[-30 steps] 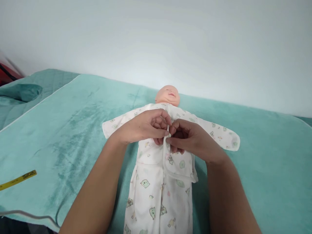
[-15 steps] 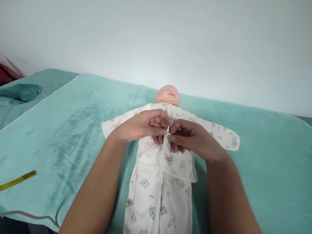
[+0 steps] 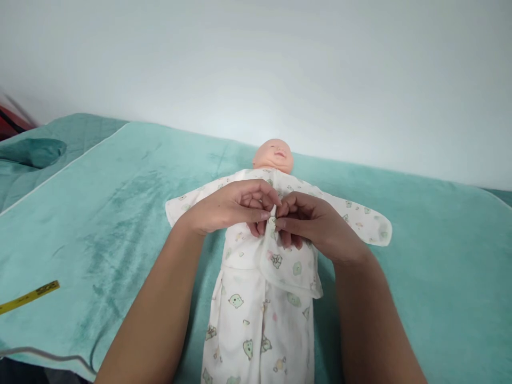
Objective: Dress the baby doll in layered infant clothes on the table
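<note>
A baby doll (image 3: 273, 154) lies on its back, dressed in a white printed jacket (image 3: 296, 266) and matching trousers (image 3: 236, 330). Over its chest, my left hand (image 3: 244, 205) pinches the jacket's front edge between thumb and fingers. My right hand (image 3: 310, 221) pinches the same edge from the other side, its thumb beside a small round button (image 3: 272, 221). A bit of the cloth edge stands up between the two hands. The lower front flap hangs loose over the trouser waist. My curled fingers hide part of the jacket's middle, and the buttonhole cannot be made out.
A teal plush blanket (image 3: 440, 282) spreads under the doll. A yellow strip with dark print (image 3: 30, 296) lies at the left. Behind the blanket rises a pale wall (image 3: 256, 69). A darker teal quilted cloth (image 3: 84, 130) lies at the far left, with something red (image 3: 12, 124) beyond.
Both hands keep their pinch on the jacket edge, with only slight finger movement at the button. The whole view has shifted a little.
</note>
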`<move>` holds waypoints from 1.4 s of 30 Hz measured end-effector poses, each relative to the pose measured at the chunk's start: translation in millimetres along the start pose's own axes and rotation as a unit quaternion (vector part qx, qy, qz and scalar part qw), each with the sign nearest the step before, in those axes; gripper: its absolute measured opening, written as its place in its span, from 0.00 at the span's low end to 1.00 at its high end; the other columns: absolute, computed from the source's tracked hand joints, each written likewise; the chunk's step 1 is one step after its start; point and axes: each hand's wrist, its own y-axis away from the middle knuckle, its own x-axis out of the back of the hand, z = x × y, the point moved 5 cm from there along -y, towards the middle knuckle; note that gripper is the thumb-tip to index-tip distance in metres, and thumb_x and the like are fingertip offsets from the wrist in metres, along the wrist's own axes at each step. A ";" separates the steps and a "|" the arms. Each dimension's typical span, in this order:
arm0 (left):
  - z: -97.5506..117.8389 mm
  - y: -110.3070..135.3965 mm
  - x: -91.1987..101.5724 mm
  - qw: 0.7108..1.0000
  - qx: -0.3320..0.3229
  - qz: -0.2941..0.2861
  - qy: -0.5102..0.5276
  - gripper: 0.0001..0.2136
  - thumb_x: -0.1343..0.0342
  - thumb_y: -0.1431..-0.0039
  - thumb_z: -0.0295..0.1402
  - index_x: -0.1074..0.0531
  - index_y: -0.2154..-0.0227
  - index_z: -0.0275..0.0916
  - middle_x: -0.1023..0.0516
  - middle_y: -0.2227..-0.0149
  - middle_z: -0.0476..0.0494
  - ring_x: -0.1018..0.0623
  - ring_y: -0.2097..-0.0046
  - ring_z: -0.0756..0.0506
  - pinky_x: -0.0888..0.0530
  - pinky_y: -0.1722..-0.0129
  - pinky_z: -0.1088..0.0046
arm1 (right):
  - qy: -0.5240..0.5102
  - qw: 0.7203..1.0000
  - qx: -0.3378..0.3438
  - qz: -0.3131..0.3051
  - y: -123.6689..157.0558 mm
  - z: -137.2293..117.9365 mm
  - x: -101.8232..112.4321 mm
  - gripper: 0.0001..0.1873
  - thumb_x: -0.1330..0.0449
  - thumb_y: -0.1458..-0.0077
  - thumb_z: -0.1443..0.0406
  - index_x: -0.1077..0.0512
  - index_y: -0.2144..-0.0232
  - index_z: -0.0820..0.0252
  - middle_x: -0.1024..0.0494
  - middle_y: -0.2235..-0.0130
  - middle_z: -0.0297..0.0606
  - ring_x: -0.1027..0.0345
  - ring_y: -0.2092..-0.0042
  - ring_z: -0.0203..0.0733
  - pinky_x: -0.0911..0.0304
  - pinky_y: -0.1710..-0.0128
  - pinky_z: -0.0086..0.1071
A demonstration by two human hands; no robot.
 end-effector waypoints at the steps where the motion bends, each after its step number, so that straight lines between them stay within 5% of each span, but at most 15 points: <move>1: 0.0 0.1 0.6 1.000 -0.003 0.011 -0.001 0.08 0.39 0.43 0.29 0.28 0.60 0.37 0.23 0.71 0.49 0.22 0.72 0.51 0.22 0.71 0.74 | -0.002 1.000 0.005 0.001 0.0 0.4 0.7 0.07 0.33 0.45 0.63 0.28 0.69 0.58 0.24 0.77 0.31 0.29 0.76 0.33 0.39 0.80 0.24; 7: 1.5 -2.4 17.4 0.979 -0.095 0.180 -0.012 0.06 0.40 0.41 0.34 0.28 0.65 0.39 0.29 0.77 0.52 0.28 0.76 0.52 0.30 0.77 0.76 | -0.029 0.998 0.047 0.022 -1.0 -0.2 2.1 0.08 0.35 0.43 0.61 0.28 0.70 0.58 0.24 0.76 0.31 0.33 0.79 0.32 0.41 0.82 0.25; 11: -3.2 -1.4 35.3 0.923 -0.104 0.348 -0.125 0.03 0.42 0.42 0.32 0.27 0.67 0.40 0.31 0.76 0.53 0.31 0.74 0.52 0.32 0.73 0.75 | -0.076 0.951 0.188 0.232 -0.3 -7.0 15.8 0.06 0.38 0.42 0.64 0.31 0.70 0.54 0.26 0.73 0.29 0.32 0.75 0.33 0.35 0.75 0.28; 14: -5.1 -2.6 40.2 0.876 -0.089 0.400 -0.254 0.04 0.45 0.40 0.33 0.27 0.68 0.41 0.29 0.73 0.51 0.30 0.70 0.50 0.31 0.68 0.73 | -0.018 0.900 0.235 0.367 2.4 -5.0 21.9 0.02 0.39 0.43 0.65 0.29 0.68 0.53 0.22 0.63 0.33 0.26 0.60 0.38 0.30 0.58 0.34; 17: -6.9 -6.0 38.9 0.842 -0.085 0.397 -0.355 0.06 0.47 0.38 0.34 0.28 0.70 0.41 0.25 0.68 0.48 0.28 0.65 0.48 0.30 0.64 0.70 | 0.066 0.895 0.196 0.396 -1.6 2.0 22.8 0.07 0.38 0.44 0.63 0.26 0.61 0.51 0.22 0.51 0.36 0.29 0.48 0.44 0.32 0.48 0.42; 21: -9.1 -9.5 33.0 0.831 -0.113 0.368 -0.401 0.05 0.49 0.37 0.32 0.28 0.66 0.41 0.24 0.62 0.46 0.26 0.57 0.45 0.29 0.55 0.67 | 0.129 0.923 0.128 0.338 -10.0 10.9 22.6 0.16 0.39 0.44 0.59 0.25 0.52 0.50 0.22 0.47 0.35 0.31 0.44 0.47 0.38 0.41 0.48; 30: -2.7 -10.8 20.1 0.887 -0.156 0.311 -0.302 0.07 0.48 0.36 0.35 0.28 0.59 0.43 0.25 0.51 0.43 0.28 0.45 0.43 0.33 0.42 0.61 | 0.173 0.949 0.086 0.249 -12.2 6.1 17.7 0.21 0.40 0.42 0.61 0.28 0.46 0.46 0.30 0.38 0.33 0.40 0.35 0.46 0.48 0.34 0.47; 38: -0.3 -14.2 0.6 0.924 -0.130 0.196 -0.302 0.18 0.42 0.41 0.34 0.32 0.47 0.50 0.42 0.33 0.45 0.46 0.29 0.40 0.42 0.32 0.54 | 0.199 0.953 0.107 0.200 -11.9 3.4 15.9 0.25 0.43 0.42 0.64 0.31 0.42 0.46 0.34 0.35 0.32 0.44 0.34 0.47 0.49 0.33 0.47; 42: -0.9 -13.8 -0.2 0.936 -0.103 0.137 -0.307 0.26 0.43 0.42 0.30 0.35 0.41 0.54 0.49 0.30 0.48 0.50 0.28 0.39 0.38 0.34 0.55 | 0.208 0.951 0.105 0.203 -12.3 3.4 15.6 0.27 0.44 0.42 0.66 0.33 0.41 0.46 0.34 0.35 0.32 0.44 0.34 0.46 0.49 0.34 0.47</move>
